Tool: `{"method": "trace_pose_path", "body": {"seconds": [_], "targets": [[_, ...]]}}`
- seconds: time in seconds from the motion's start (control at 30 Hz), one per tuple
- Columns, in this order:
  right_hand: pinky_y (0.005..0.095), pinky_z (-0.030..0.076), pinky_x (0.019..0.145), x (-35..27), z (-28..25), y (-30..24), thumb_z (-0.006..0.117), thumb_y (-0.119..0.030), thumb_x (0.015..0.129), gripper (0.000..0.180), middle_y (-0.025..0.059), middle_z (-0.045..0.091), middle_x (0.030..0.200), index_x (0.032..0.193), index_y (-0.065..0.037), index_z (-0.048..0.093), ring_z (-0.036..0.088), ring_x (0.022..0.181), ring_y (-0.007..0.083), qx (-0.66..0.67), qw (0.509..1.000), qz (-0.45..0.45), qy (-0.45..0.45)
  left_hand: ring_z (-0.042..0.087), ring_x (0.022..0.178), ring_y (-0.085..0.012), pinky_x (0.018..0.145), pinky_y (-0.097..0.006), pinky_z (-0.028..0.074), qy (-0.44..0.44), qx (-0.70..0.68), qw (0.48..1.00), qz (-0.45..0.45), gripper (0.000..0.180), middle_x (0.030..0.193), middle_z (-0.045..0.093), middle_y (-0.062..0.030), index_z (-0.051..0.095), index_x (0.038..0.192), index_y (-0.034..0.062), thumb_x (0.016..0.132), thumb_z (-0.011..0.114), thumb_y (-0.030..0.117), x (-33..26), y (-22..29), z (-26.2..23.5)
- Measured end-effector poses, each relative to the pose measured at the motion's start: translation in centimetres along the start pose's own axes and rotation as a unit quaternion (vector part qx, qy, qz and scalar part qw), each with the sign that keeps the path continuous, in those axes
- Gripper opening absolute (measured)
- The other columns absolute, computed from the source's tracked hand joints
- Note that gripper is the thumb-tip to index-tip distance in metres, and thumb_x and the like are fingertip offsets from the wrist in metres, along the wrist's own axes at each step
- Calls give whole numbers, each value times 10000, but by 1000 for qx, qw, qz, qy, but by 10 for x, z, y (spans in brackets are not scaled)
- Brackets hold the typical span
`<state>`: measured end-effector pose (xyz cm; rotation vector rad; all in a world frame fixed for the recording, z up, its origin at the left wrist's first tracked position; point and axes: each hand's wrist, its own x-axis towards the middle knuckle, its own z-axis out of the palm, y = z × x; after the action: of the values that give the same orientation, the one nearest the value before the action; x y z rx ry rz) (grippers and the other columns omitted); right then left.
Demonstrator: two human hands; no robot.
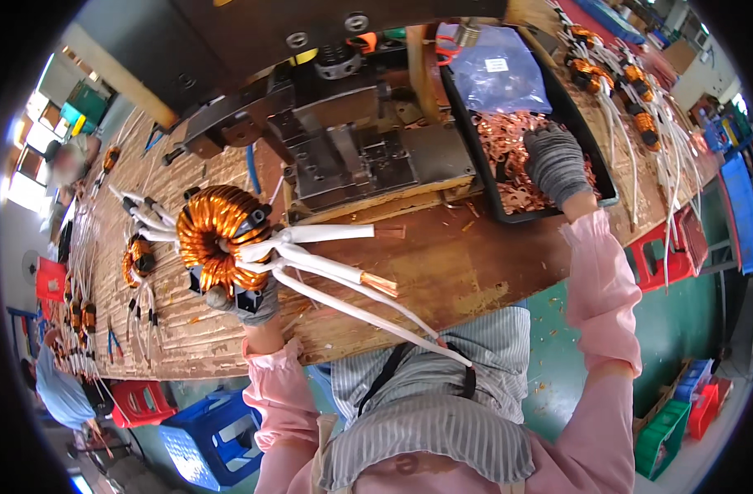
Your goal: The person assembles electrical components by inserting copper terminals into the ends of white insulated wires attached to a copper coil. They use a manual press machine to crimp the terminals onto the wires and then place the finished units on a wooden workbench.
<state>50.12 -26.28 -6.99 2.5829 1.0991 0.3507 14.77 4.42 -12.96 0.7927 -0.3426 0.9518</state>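
My left hand (257, 303), in a grey glove, grips a large toroidal coil (220, 235) from below, just above the bench's near edge. The coil is wound with copper-coloured wire and has black plastic pieces on its rim. Its white-sleeved leads (327, 263) stretch rightward, two with bare copper ends; a thinner lead hangs down to my lap. My right hand (557, 160), also gloved, reaches into a black tray (512, 216) among loose copper terminals (508, 152). Its fingers are curled together, and whatever lies under the fingertips is hidden.
A metal press (360, 156) stands on the worn wooden bench (426, 255) ahead of me. A clear plastic bag (500, 74) lies in the tray's far end. More coils (640, 115) with white leads lie right; smaller coils (138, 259) lie left. A person (60, 379) sits farther left.
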Motion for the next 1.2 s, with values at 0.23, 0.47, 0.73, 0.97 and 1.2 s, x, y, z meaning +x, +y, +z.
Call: {"method": "trace_pose_path", "body": {"seconds": [0.23, 0.47, 0.73, 0.97, 1.2], "targets": [[389, 441, 774, -16, -21, -19, 678, -104, 617, 181, 88, 579, 780, 782, -87, 604, 557, 738, 257, 423, 878, 25, 224, 419, 1165, -285, 985, -434, 360, -14, 9, 1000, 10, 779, 1294, 395, -125, 306, 1308, 105, 694, 651, 437, 6, 1, 0], [266, 476, 641, -61, -57, -103, 677, -90, 711, 138, 62, 551, 711, 800, -39, 584, 567, 692, 156, 660, 738, -111, 90, 428, 1159, -284, 980, -431, 369, -31, 18, 999, 7, 785, 1296, 397, -123, 292, 1325, 113, 700, 641, 437, 9, 2, 1], [243, 501, 604, -61, -43, -131, 634, -23, 758, 137, 48, 584, 789, 878, -20, 567, 586, 679, 124, 792, 605, -49, 57, 430, 1154, -301, 980, -449, 366, -47, 31, 998, 12, 828, 1299, 393, -132, 270, 1341, 101, 691, 642, 453, 11, 3, 6], [285, 550, 693, -76, -60, -157, 547, 38, 826, 142, 74, 591, 877, 963, 1, 557, 619, 821, 180, 916, 392, 35, 81, 412, 1164, -320, 992, -489, 340, 19, -30, 999, 23, 883, 1309, 372, -145, 269, 1339, 79, 654, 646, 487, 1, 3, -14], [300, 552, 707, -80, -62, -168, 547, 37, 826, 131, 97, 602, 887, 953, 7, 546, 625, 835, 199, 945, 322, 1, 56, 412, 1167, -310, 1005, -480, 327, 24, -46, 998, 20, 874, 1306, 382, -127, 279, 1337, 90, 655, 652, 489, 3, 2, -5]]}}
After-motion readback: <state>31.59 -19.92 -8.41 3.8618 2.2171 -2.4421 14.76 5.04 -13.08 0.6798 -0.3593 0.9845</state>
